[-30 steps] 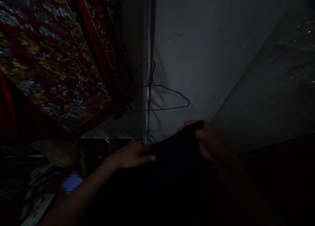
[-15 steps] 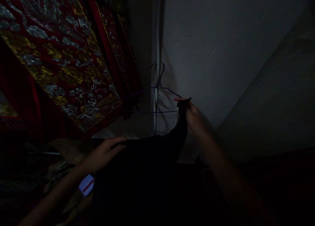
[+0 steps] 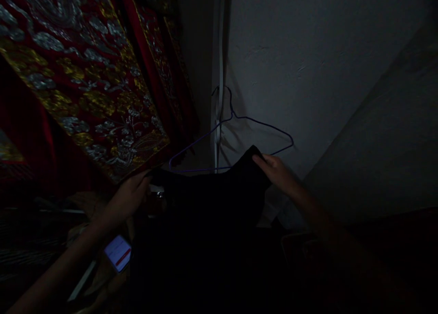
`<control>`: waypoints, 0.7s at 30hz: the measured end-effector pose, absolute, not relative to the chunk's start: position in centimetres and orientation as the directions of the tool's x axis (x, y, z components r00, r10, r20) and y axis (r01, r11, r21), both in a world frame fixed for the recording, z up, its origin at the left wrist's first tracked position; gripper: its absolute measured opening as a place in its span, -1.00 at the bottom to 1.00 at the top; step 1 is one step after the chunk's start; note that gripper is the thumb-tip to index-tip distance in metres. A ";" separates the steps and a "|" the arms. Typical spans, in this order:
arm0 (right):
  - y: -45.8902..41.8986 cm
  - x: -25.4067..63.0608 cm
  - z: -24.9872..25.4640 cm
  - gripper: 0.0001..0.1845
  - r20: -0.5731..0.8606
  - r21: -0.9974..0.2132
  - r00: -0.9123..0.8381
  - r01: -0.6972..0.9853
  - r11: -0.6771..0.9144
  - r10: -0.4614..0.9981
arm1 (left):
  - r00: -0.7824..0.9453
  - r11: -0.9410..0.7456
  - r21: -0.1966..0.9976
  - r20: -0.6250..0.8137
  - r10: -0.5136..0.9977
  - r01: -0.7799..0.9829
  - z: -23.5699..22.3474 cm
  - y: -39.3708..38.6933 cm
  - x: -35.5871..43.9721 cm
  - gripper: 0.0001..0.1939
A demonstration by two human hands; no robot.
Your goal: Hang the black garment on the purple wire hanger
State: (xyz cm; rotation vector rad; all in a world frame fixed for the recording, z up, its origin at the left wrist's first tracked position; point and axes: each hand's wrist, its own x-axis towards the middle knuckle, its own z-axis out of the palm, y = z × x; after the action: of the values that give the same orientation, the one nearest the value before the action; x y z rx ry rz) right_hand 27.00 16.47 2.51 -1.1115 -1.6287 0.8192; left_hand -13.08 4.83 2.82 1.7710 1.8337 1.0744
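In a very dark corner, my left hand (image 3: 128,196) grips the left top edge of a black garment (image 3: 205,213). My right hand (image 3: 275,172) pinches its right top corner. The garment hangs stretched between both hands, just below a thin purple wire hanger (image 3: 236,143). The hanger hangs from a white cord or pipe (image 3: 219,77) on the pale wall. The garment's top edge overlaps the hanger's bottom wire.
A red cloth with gold and silver embroidery (image 3: 85,77) hangs at the upper left. A lit phone screen (image 3: 118,252) lies at the lower left among dim clutter. A dark slanted surface (image 3: 383,136) fills the right side.
My left hand rose and moved left, spreading the garment wide. My right hand dropped slightly from the hanger's right arm. The hanger has swung and tilted.
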 end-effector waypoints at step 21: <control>11.9 25.3 4.1 -0.66 0.545 -0.646 -0.327 0.423 0.636 0.772 | 0.258 -0.479 0.346 0.523 0.813 0.807 12.6 12.1 -3.8 -0.62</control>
State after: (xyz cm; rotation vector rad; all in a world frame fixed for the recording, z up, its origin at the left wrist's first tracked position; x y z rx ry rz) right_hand 25.31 11.85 4.12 -0.9394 -1.9627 0.4919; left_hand -3.82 12.11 12.63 2.4845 1.5995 1.0412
